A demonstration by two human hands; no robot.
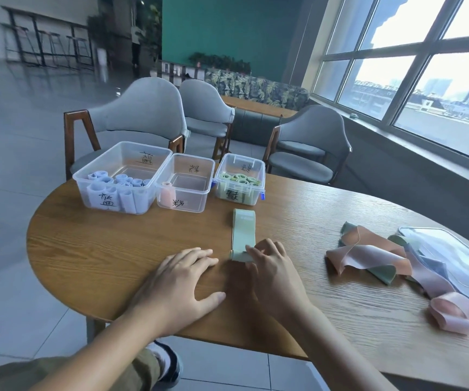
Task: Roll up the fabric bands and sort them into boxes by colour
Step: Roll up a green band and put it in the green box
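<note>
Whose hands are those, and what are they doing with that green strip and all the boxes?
There is no machine here. A person wears a camera on their head, so you see their own hands from above. The right hand pinches the near end of a green band and starts rolling it on the wooden table. The left hand rests flat beside it. Three clear boxes stand behind: the left box holds blue rolls, the middle box one pink roll, the right box green rolls. A pile of loose bands waits at the right.
</note>
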